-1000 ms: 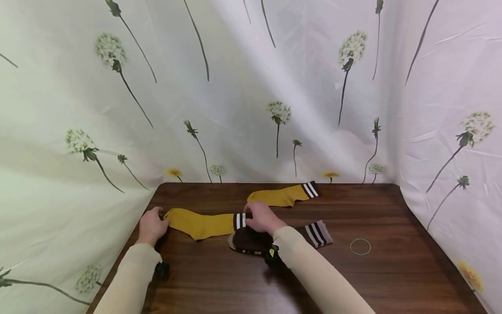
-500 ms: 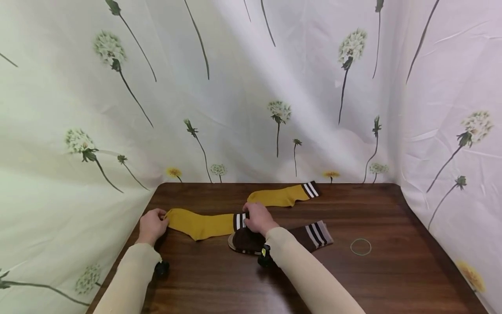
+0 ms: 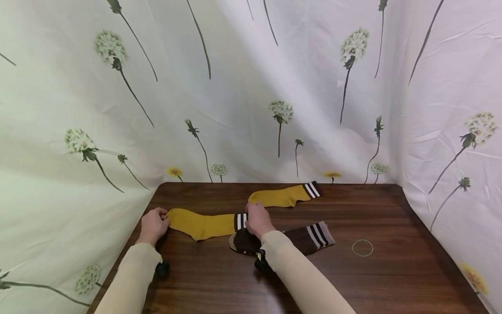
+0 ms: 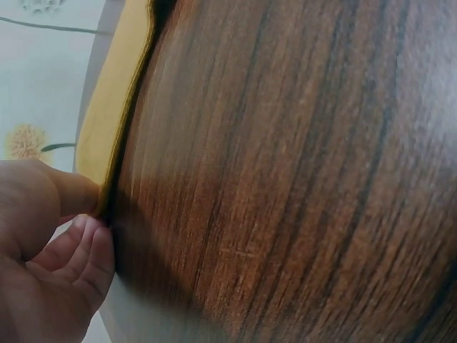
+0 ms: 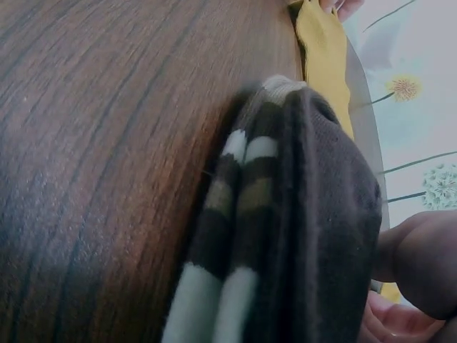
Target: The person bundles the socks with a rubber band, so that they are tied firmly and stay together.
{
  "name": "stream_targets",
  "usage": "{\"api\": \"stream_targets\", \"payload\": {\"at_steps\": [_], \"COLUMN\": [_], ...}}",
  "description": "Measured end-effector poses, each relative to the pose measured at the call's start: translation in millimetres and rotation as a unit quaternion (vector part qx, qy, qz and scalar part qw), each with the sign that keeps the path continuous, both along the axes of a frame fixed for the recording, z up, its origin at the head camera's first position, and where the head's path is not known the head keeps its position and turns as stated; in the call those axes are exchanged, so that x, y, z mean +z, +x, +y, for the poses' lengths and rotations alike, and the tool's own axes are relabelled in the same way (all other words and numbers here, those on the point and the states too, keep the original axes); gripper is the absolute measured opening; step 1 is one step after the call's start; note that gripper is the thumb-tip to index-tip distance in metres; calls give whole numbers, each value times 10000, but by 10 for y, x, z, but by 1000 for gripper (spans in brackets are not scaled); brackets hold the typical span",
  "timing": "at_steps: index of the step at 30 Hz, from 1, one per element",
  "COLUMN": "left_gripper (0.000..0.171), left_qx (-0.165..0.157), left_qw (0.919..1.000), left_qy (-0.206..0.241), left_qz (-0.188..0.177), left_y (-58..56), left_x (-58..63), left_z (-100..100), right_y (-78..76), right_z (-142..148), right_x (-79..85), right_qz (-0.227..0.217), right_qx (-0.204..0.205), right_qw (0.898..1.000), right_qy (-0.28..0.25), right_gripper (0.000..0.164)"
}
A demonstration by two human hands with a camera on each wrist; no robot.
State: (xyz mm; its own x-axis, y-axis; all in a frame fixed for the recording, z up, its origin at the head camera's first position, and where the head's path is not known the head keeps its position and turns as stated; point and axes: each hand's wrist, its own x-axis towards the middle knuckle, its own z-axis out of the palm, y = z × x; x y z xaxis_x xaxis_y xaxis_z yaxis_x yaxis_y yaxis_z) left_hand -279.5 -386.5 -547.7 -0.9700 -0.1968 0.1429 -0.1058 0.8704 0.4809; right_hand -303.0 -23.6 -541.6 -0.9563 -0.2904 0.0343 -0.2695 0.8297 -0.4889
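A yellow sock (image 3: 201,224) with a white-striped dark cuff lies stretched sideways on the table, in the head view. At its toe my left hand (image 3: 154,225) pinches the fabric between thumb and fingers; the left wrist view shows this pinch (image 4: 103,193) close up. My right hand (image 3: 259,220) grips the cuff end with curled fingers, which partly cover the cuff. Dark brown socks (image 3: 302,240) with pale striped cuffs lie just under and beside my right wrist. They fill the middle of the right wrist view, where only part of my right hand (image 5: 414,279) shows.
Behind my right hand, another yellow sock (image 3: 280,197) lies near the back edge of the wooden table (image 3: 392,279). A thin pale green ring (image 3: 362,248) rests on the right. White curtains (image 3: 243,96) with dandelion prints enclose the back and sides.
My right forearm and wrist have shifted left, uncovering more of the brown socks, while the fingers stay at the cuff. My left hand and the yellow sock hold their place.
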Motion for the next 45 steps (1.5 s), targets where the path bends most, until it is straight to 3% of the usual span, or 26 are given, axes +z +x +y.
{"api": "stream_targets", "payload": {"at_steps": [9,21,28,37,40,45], "left_gripper": [27,26,26,26,25,16], "left_qx": [174,159,166,367,290,84], "left_qw": [9992,9982,9981,9920,9882,9880], "left_qy": [166,377,407,1141,1445,1500], "left_qz": [-323,-430,-432,-403,-424,-360], "left_y": [31,16,28,98,111,122], "left_x": [13,73,41,28,42,28], "left_z": [-3,-31,-17,-29,-45,-94], "right_y": [-12,-86,-95,-62,-53,-72], "right_z": [22,24,54,119,124,134], "right_x": [14,78,41,35,73,132], "right_qz": [-151,-383,-508,-692,-619,-492], "right_qx": [2,48,160,356,353,414], "right_qw": [9998,9985,9960,9925,9930,9925], "right_qy": [-137,-397,-718,-943,-945,-1044], "right_gripper": [28,20,15,15,15,10]}}
